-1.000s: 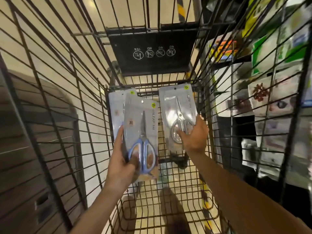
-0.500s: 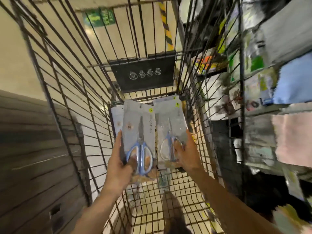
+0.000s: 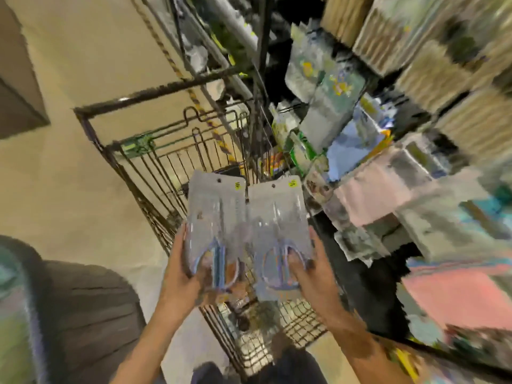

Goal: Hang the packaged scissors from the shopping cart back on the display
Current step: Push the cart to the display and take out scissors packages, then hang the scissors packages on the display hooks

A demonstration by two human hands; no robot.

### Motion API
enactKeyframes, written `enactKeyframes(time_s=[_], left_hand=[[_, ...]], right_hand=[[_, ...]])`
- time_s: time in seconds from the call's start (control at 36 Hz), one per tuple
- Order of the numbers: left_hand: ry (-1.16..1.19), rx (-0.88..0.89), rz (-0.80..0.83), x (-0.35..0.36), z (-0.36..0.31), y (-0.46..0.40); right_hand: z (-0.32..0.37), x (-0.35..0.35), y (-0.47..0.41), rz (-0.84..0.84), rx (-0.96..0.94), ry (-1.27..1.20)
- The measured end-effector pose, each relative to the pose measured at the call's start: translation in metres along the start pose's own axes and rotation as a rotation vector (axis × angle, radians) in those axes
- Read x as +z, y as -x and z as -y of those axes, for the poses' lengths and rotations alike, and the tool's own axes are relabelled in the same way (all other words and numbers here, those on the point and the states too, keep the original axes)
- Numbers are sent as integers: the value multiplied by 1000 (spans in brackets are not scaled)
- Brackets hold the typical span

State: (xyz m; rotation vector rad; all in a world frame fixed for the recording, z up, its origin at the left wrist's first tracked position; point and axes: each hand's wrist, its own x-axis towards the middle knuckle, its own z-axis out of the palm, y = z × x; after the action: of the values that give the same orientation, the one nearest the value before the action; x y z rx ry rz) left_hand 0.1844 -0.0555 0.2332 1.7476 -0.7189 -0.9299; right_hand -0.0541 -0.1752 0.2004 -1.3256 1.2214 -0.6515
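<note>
Two clear blister packs of blue-handled scissors are held up side by side above the wire shopping cart. My left hand grips the left scissors pack by its lower end; earlier frames showed a second pack behind it, which I cannot make out now. My right hand grips the right scissors pack by its lower right corner. Each pack has a hang hole and a yellow sticker at the top. The view is heavily blurred.
Display shelving crowded with packaged goods and pink and blue cloths fills the right side, close beside the cart. Beige floor lies to the left. A dark ribbed object sits at the lower left.
Both hands have lifted their scissors packs out of the cart basket to above its rim. The camera has swung up and right toward the shelves, blurring the view.
</note>
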Motion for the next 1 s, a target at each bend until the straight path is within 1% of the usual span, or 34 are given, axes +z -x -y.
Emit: enactKeyframes(time_s=[0.06, 0.19, 0.25, 0.36, 0.44, 0.53, 0.64, 0.69, 0.81, 0.94, 1.0], left_hand=[[3, 41, 43, -6, -9, 11], [38, 122, 151, -7, -38, 37], [42, 166, 182, -4, -50, 49], [31, 173, 257, 6, -63, 65], [-13, 219, 297, 21, -74, 78], [-17, 283, 326, 45, -85, 98], [-28, 328, 379, 86, -96, 141], [-5, 347, 413, 110, -102, 167], [23, 441, 483, 159, -109, 231], [37, 508, 590, 216, -113, 312], [42, 515, 637, 237, -117, 342]], right_hand=[[6, -2, 20, -72, -9, 30], [29, -17, 68, -121, -72, 52], [32, -26, 87, -139, -105, 27], [39, -51, 125, -214, -131, -25], [40, -76, 157, -289, -162, -61], [36, -104, 194, -359, -182, -75], [26, -148, 255, -463, -177, -161], [21, -172, 290, -510, -191, -191], [3, -220, 366, -604, -215, -206], [-16, -276, 456, -704, -250, -201], [-23, -294, 489, -770, -262, -199]])
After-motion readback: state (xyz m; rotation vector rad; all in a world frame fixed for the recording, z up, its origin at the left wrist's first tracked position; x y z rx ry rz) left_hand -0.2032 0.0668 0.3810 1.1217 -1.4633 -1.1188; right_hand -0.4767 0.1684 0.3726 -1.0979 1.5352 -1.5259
